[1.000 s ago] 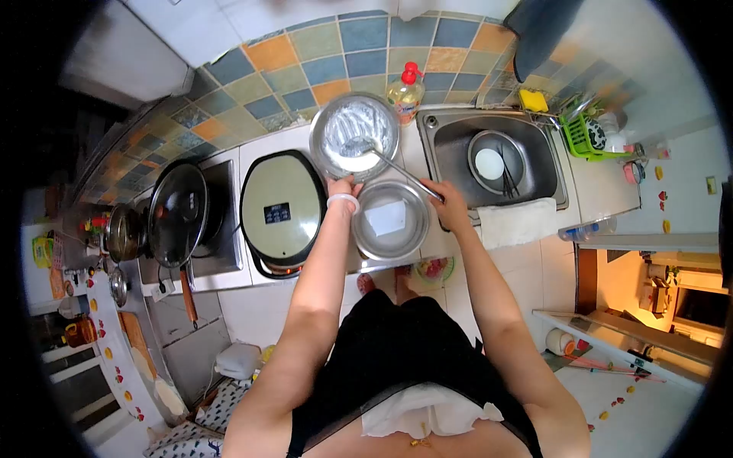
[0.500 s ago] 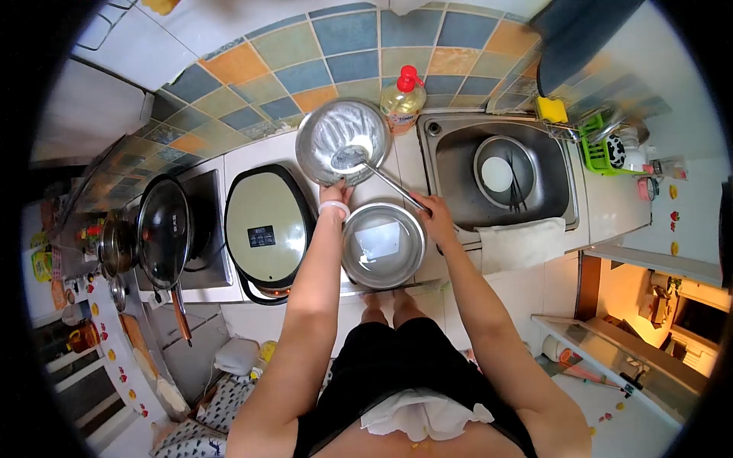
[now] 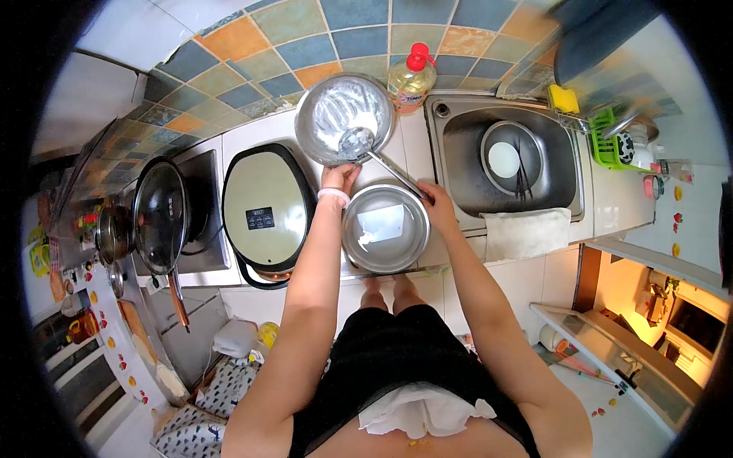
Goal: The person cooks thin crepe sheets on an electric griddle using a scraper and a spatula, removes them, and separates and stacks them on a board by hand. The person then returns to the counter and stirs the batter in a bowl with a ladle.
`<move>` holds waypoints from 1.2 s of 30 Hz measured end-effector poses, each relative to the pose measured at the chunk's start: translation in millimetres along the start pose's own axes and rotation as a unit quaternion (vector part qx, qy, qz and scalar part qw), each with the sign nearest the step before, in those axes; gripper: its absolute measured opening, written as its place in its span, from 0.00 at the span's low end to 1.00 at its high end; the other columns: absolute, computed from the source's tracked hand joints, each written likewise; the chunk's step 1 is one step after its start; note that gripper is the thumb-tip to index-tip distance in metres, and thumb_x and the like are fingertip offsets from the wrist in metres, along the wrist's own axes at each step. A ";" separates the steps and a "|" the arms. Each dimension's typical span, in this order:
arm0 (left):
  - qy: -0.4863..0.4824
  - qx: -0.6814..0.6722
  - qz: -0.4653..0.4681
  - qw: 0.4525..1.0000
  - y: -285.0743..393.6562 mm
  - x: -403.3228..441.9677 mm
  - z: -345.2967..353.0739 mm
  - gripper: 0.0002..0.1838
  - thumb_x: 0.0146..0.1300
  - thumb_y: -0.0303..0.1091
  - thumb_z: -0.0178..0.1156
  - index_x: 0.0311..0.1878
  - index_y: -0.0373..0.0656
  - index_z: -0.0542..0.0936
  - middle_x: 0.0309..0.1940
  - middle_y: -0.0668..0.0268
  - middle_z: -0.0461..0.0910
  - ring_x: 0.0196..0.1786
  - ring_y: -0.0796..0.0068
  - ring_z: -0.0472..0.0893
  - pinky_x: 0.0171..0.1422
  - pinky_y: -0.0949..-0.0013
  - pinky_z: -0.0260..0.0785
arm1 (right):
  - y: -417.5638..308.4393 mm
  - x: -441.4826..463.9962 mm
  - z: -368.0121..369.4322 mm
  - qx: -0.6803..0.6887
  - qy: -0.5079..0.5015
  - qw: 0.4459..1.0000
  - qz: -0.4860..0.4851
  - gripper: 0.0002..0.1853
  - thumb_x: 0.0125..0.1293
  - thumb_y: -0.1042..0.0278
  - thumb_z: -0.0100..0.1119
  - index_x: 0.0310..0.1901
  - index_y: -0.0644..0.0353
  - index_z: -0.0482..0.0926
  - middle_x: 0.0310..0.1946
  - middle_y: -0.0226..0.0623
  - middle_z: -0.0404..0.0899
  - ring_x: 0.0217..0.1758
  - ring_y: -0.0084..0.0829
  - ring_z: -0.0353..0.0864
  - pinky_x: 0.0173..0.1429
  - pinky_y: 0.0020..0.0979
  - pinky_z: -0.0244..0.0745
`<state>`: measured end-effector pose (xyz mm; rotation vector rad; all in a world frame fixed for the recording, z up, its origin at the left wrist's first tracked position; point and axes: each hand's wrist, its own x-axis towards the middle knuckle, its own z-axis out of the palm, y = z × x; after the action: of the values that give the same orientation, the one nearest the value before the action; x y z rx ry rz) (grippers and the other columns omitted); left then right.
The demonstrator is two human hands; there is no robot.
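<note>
My left hand (image 3: 340, 179) grips the near rim of a metal bowl (image 3: 317, 95) whose inside is streaked with white paste. A metal ladle (image 3: 397, 175) runs from that bowl to my right hand (image 3: 437, 206), which is closed on its handle. The ladle's head rests inside the bowl, coated in white. Just below, nearer my body, a second metal bowl (image 3: 385, 230) stands on the counter, seemingly with liquid in it and a bright reflection. Beside my left forearm is a closed green electric griddle (image 3: 267, 202).
Behind the bowls stands an oil bottle (image 3: 412, 81) with a red cap. The sink (image 3: 463, 164) at right holds a bowl with a white dish and chopsticks; a white cloth (image 3: 527, 233) hangs over its front edge. A lidded pan (image 3: 161, 216) sits on the stove at left.
The view has shifted. The ladle's head has moved within the pasty bowl toward its near right side. Both hands keep their holds.
</note>
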<state>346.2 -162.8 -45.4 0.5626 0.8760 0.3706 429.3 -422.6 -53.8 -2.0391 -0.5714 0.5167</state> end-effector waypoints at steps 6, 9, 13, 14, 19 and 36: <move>-0.006 0.008 0.011 1.000 1.3 -8.0 -0.6 0.31 0.52 0.13 0.54 0.60 0.44 0.61 0.47 0.61 0.74 0.49 0.64 0.76 0.60 0.58 0.69 | 5.2 5.6 1.5 0.048 0.004 0.999 0.004 0.21 0.55 0.82 0.60 0.52 0.58 0.76 0.46 0.39 0.76 0.49 0.32 0.77 0.54 0.29 0.73; -0.010 0.014 0.024 1.000 3.4 -13.2 -1.3 0.36 0.52 0.12 0.53 0.65 0.45 0.57 0.49 0.61 0.73 0.50 0.65 0.76 0.60 0.61 0.68 | -5.4 4.6 -1.0 0.040 0.026 0.999 -0.015 0.21 0.53 0.75 0.63 0.52 0.56 0.77 0.47 0.42 0.77 0.53 0.41 0.74 0.60 0.35 0.67; -0.035 0.026 0.029 0.999 10.0 -23.8 -4.7 0.40 0.50 0.11 0.52 0.67 0.44 0.53 0.51 0.60 0.72 0.53 0.65 0.74 0.60 0.65 0.67 | -51.9 -2.7 -14.9 -0.009 0.021 0.998 -0.054 0.21 0.54 0.75 0.62 0.52 0.56 0.76 0.49 0.41 0.76 0.54 0.41 0.73 0.61 0.35 0.66; -0.034 0.027 0.027 0.999 12.9 -30.1 -3.6 0.40 0.50 0.10 0.52 0.67 0.44 0.53 0.52 0.60 0.71 0.54 0.65 0.73 0.60 0.66 0.66 | -56.8 -2.9 -15.1 -0.007 0.020 0.998 -0.063 0.21 0.55 0.76 0.62 0.52 0.56 0.76 0.50 0.41 0.76 0.54 0.41 0.73 0.61 0.35 0.66; -0.008 0.016 0.036 0.999 18.3 -51.6 -1.1 0.45 0.49 0.10 0.52 0.71 0.41 0.47 0.61 0.54 0.62 0.63 0.61 0.66 0.63 0.66 0.63 | -57.2 -5.3 -12.8 -0.005 0.031 0.993 -0.114 0.20 0.56 0.76 0.61 0.52 0.57 0.76 0.50 0.41 0.76 0.54 0.41 0.73 0.61 0.35 0.66; 0.005 0.086 0.119 0.989 16.4 -215.4 -102.0 0.46 0.46 0.10 0.54 0.71 0.46 0.52 0.66 0.52 0.59 0.68 0.64 0.61 0.63 0.69 0.63 | -151.3 -69.8 66.6 0.067 -0.137 0.967 -0.203 0.19 0.57 0.75 0.60 0.52 0.55 0.77 0.49 0.41 0.76 0.54 0.41 0.72 0.60 0.35 0.66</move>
<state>135.6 -230.8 44.6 0.8300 0.8568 0.5180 306.8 -348.2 54.1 -1.6710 -1.0631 0.5727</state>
